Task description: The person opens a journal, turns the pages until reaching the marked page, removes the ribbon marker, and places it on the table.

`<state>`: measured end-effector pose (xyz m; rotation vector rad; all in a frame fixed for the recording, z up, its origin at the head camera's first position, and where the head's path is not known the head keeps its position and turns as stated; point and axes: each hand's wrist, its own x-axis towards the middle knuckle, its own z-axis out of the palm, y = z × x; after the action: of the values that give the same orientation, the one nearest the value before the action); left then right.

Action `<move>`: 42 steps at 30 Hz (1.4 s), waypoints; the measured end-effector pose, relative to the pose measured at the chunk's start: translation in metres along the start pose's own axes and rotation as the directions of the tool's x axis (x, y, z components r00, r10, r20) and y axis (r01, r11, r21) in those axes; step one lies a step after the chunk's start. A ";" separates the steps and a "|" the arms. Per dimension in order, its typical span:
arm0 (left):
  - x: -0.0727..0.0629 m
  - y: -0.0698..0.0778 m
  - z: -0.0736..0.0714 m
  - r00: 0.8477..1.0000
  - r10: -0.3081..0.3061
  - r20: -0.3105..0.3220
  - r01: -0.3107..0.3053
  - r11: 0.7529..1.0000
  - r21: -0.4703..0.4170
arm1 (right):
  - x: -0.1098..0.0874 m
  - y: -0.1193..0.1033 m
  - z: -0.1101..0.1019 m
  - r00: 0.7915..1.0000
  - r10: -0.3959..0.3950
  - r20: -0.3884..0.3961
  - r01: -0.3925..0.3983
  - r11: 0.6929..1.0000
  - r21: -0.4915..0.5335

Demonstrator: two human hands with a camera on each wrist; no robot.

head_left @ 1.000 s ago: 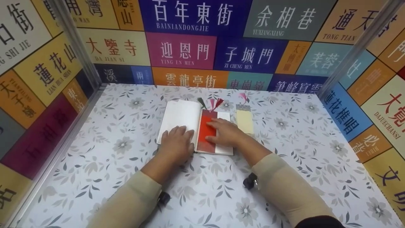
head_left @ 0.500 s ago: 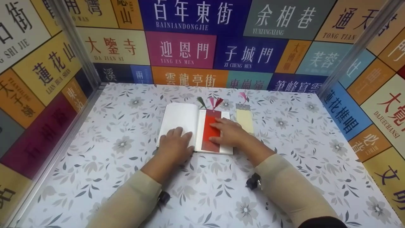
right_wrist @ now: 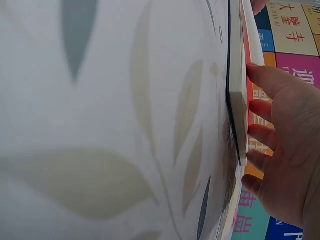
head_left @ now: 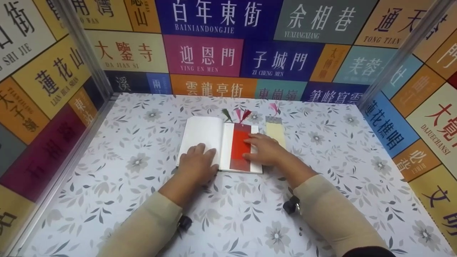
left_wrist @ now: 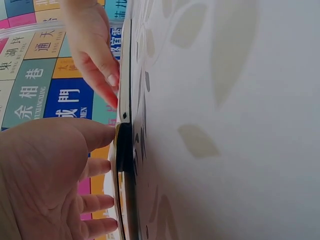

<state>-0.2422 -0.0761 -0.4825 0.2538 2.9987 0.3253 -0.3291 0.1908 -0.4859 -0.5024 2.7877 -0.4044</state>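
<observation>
An open book [head_left: 201,134] lies on the table, its left page blank. My left hand [head_left: 196,164] rests on the lower part of that page, close to the spine. On the right page is a red bookmark [head_left: 240,151], with my right hand [head_left: 266,148] touching it from the right side. In the right wrist view, the fingertips of the right hand [right_wrist: 295,130] rest on the red surface, fingers spread. Green [head_left: 227,115], pink [head_left: 238,115] and dark red tassels [head_left: 245,115] stick out past the book's top edge; which tassel belongs to the red bookmark is unclear.
A pale yellow bookmark [head_left: 275,129] with a grey top and a pink tassel [head_left: 274,109] lies right of the book, partly behind the right hand. A floral cloth [head_left: 139,162] covers the table. Panels with large characters [head_left: 210,55] stand behind and at both sides.
The red bookmark has slid to the right across the right page, away from the spine, together with my right hand. My left hand has stayed almost in place.
</observation>
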 end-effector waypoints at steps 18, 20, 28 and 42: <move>0.000 -0.001 -0.001 1.000 -0.011 0.017 0.011 1.000 0.023 | 0.001 0.001 -0.001 0.995 0.102 -0.010 -0.101 0.993 0.057; 0.000 -0.001 -0.001 1.000 -0.011 0.017 0.011 1.000 0.022 | 0.002 0.002 -0.002 0.990 0.139 -0.019 -0.137 0.986 0.096; 0.000 0.000 0.000 1.000 -0.017 0.016 0.016 0.999 0.050 | 0.005 0.000 -0.010 0.948 0.312 0.058 -0.312 0.884 0.348; -0.001 -0.001 0.000 1.000 -0.008 0.017 0.007 0.999 0.051 | 0.007 -0.014 -0.016 0.869 0.472 0.150 -0.479 0.725 0.495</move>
<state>-0.2414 -0.0776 -0.4826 0.2488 2.9936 0.2451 -0.3361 0.1791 -0.4676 0.3378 2.4957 -0.9737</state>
